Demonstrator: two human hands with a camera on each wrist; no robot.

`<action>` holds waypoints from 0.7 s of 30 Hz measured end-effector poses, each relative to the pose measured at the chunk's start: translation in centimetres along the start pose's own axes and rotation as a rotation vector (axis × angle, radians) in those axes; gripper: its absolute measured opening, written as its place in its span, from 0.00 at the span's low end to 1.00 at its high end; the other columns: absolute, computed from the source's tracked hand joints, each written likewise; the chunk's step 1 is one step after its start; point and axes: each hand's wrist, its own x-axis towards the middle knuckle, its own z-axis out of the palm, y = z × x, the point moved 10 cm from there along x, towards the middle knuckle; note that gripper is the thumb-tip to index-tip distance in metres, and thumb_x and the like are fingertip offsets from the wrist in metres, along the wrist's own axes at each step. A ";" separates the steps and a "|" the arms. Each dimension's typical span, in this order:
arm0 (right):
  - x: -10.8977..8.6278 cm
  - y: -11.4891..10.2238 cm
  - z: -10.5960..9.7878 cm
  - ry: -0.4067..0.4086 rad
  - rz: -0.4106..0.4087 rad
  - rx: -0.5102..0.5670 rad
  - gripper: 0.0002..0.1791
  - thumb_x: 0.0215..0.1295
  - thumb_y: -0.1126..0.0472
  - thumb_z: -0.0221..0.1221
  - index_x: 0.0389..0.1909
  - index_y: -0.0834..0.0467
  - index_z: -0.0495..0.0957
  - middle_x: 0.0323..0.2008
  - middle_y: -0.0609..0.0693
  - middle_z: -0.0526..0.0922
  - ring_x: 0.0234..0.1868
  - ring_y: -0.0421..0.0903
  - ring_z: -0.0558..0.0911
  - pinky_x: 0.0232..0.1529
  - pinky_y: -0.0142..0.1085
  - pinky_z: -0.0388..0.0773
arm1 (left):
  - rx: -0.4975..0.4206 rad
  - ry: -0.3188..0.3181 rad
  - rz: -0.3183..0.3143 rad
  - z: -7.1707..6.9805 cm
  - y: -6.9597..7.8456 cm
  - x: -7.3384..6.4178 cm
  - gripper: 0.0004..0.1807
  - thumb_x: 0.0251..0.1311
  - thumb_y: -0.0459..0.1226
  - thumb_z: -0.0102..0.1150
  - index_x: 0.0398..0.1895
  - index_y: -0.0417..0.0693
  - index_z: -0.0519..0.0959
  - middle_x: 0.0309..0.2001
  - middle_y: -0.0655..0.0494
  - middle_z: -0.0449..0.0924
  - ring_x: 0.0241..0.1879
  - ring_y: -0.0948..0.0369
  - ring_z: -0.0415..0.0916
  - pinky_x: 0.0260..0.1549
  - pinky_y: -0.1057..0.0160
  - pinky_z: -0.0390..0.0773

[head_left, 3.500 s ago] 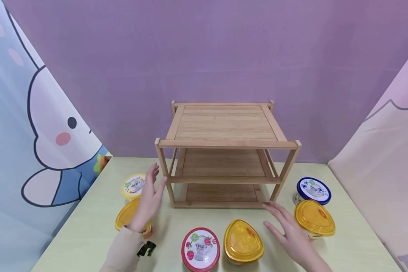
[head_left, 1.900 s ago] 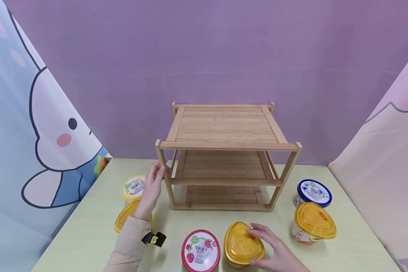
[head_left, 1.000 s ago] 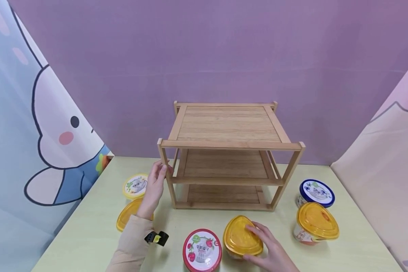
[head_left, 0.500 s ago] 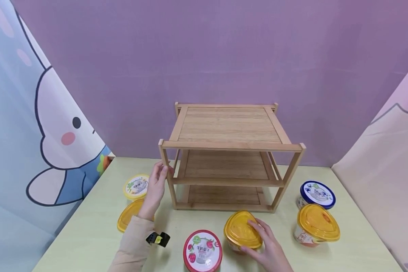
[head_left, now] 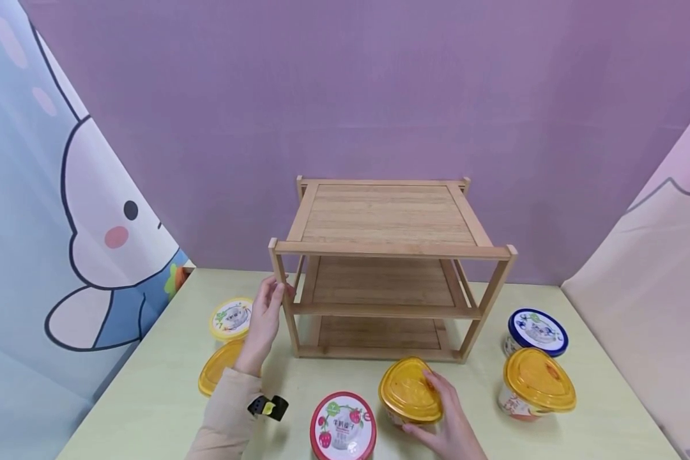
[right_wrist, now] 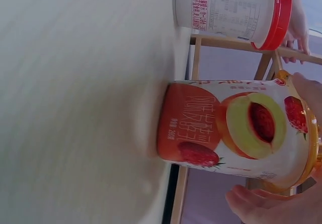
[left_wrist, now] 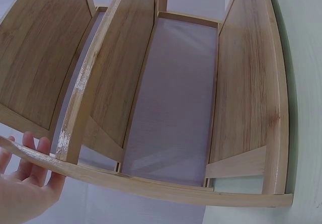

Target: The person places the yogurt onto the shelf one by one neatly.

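Note:
My left hand (head_left: 264,316) grips the front left post of a three-tier wooden shelf (head_left: 391,214); the left wrist view shows its curled fingers (left_wrist: 41,146) behind the post. My right hand (head_left: 450,418) holds a yellow-lidded yogurt tub (head_left: 408,391) by its lid, thumb on the near side and fingers on the far side. In the right wrist view the tub's side shows a peach and strawberry print (right_wrist: 250,123), its base close to the table. Just left of it stands a red-lidded tub (head_left: 343,427) with strawberries on its label.
At the right a blue-lidded tub (head_left: 537,331) stands behind another yellow-lidded tub (head_left: 539,380). On the left are a tub with a yellow-rimmed white lid (head_left: 231,317) and a further yellow-lidded tub (head_left: 215,370), partly behind my left arm. A purple curtain (head_left: 379,89) hangs behind the shelf.
My left hand has moved onto the shelf's post and gripped it. My right hand has moved left, taken hold of the yellow-lidded tub and shifted it slightly towards the shelf.

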 end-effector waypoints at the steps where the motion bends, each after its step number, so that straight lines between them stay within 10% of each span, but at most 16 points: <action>1: 0.0 0.1 0.0 0.004 -0.001 0.004 0.46 0.28 0.58 0.74 0.54 0.62 0.63 0.50 0.60 0.70 0.49 0.56 0.69 0.50 0.36 0.68 | -0.003 -0.001 0.002 0.0 0.0 0.0 0.16 0.66 0.36 0.39 0.51 0.33 0.64 0.37 0.38 0.72 0.38 0.65 0.70 0.44 0.71 0.66; 5: -0.1 0.4 0.2 0.016 0.020 0.039 0.43 0.27 0.62 0.73 0.52 0.63 0.65 0.48 0.57 0.73 0.49 0.51 0.71 0.50 0.14 0.51 | -0.005 -0.006 0.005 0.1 0.0 0.0 0.16 0.67 0.36 0.38 0.50 0.32 0.64 0.36 0.38 0.71 0.38 0.65 0.69 0.44 0.70 0.66; 21: 0.1 1.1 -0.3 0.058 0.080 0.120 0.39 0.23 0.72 0.72 0.46 0.61 0.70 0.44 0.51 0.74 0.48 0.34 0.70 0.48 0.15 0.59 | -0.005 -0.003 0.000 0.1 0.0 0.0 0.16 0.67 0.36 0.38 0.50 0.32 0.64 0.36 0.38 0.71 0.37 0.66 0.69 0.43 0.70 0.66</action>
